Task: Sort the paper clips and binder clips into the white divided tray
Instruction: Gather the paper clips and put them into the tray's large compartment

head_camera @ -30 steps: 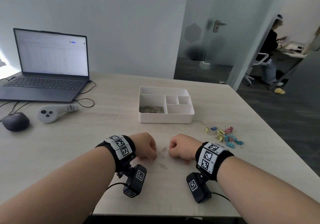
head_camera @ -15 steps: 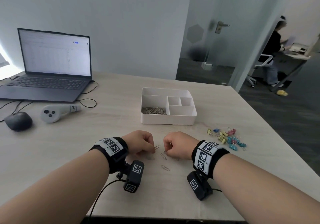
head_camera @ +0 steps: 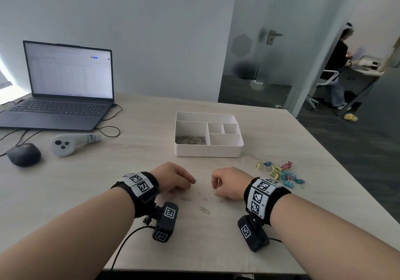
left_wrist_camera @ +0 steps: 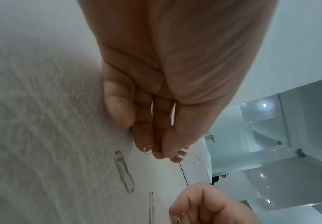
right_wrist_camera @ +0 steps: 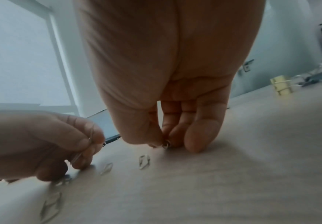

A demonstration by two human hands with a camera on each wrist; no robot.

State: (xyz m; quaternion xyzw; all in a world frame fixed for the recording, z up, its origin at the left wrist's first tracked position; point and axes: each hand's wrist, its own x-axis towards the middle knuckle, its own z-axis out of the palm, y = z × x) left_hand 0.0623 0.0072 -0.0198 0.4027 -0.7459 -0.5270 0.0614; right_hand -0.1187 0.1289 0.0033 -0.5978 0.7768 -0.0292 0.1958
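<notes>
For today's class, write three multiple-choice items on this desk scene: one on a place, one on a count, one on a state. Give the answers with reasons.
1. Where do the coloured binder clips lie?
A. in the tray
B. on the table right of the hands
C. on the laptop

2. How many paper clips lie loose on the table between the hands?
A. one
B. four
C. nine

3. What is the left hand doing?
A. pinching a paper clip
B. lying flat
C. holding the mouse

Answers: 1 B, they sit beside the right hand, outside the white tray. 2 B, four show there. 3 A, fingertips grip wire.
</notes>
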